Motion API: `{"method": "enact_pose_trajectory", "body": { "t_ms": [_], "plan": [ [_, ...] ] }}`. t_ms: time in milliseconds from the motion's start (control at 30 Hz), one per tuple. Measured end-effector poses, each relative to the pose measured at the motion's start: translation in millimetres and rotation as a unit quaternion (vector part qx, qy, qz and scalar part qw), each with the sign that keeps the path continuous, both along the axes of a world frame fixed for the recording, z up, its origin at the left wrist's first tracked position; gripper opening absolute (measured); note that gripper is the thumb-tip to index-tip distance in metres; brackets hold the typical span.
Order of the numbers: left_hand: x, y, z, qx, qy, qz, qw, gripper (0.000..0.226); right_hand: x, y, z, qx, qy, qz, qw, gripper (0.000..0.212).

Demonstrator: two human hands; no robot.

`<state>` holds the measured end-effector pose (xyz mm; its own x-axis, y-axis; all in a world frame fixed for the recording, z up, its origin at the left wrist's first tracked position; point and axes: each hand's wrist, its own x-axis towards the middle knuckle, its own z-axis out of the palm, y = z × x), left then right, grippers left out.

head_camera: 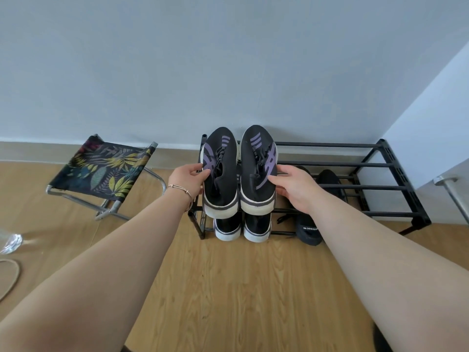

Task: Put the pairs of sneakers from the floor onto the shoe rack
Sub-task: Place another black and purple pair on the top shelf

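A black two-tier shoe rack [355, 164] stands against the wall. A pair of black sneakers with purple stripes lies on the left end of its top tier, toes to the wall. My left hand [186, 177] grips the left sneaker [220, 174] by its side. My right hand [291, 185] grips the right sneaker [257, 168] by its side. On the lower tier beneath them sits a second black pair with white soles [242, 226], heels facing me. A plain black pair [308, 231] sits on the lower tier to the right, partly hidden by my right arm.
A folding stool [106, 171] with a leaf-print fabric seat stands left of the rack. A clear plastic object [10, 242] lies at the far left edge of the wooden floor. A white furniture corner with a metal leg [449, 189] is at the right.
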<state>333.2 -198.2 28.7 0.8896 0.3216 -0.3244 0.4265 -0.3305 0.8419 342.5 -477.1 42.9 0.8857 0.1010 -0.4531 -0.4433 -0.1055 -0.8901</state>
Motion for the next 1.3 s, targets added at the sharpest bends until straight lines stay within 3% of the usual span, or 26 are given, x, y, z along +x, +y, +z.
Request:
{"method": "enact_pose_trajectory", "body": {
  "t_ms": [333,533,633,733,800,1033,1200,1300],
  "plan": [
    [-5.3,0.1,-2.7,-0.012,-0.016,0.002,1.0,0.042,-1.8,2.7,-0.1,-0.016,-0.001,-0.003,1.0,0.04],
    [-5.1,-3.0,3.2,0.043,-0.006,-0.017,0.999,0.041,-2.4,5.8,3.0,-0.06,-0.018,-0.003,0.998,0.042],
    [-6.4,-9.0,11.4,0.113,-0.009,-0.034,0.993,0.048,-6.1,9.6,6.2,-0.15,-0.061,0.022,0.987,0.038],
    [-12.5,-20.0,19.8,0.151,-0.018,-0.021,0.988,0.053,-9.7,15.1,9.5,-0.313,-0.129,0.06,0.939,0.04],
    [-17.8,-26.3,24.0,0.167,-0.023,-0.019,0.986,0.054,-11.4,17.5,12.2,-0.372,-0.151,0.048,0.914,0.047],
    [-27.1,-48.1,49.2,0.267,-0.072,-0.052,0.96,0.056,-10.7,9.3,44.5,-0.494,-0.268,0.094,0.822,0.056],
    [-24.1,-86.6,73.2,0.333,-0.129,-0.124,0.926,0.058,-21.7,-21.1,61.6,-0.57,-0.318,0.135,0.746,0.058],
    [-23.3,-116.9,77.4,0.373,-0.138,-0.168,0.902,0.061,-35.6,-52.2,63.8,-0.592,-0.341,0.135,0.717,0.055]
  ]
}}
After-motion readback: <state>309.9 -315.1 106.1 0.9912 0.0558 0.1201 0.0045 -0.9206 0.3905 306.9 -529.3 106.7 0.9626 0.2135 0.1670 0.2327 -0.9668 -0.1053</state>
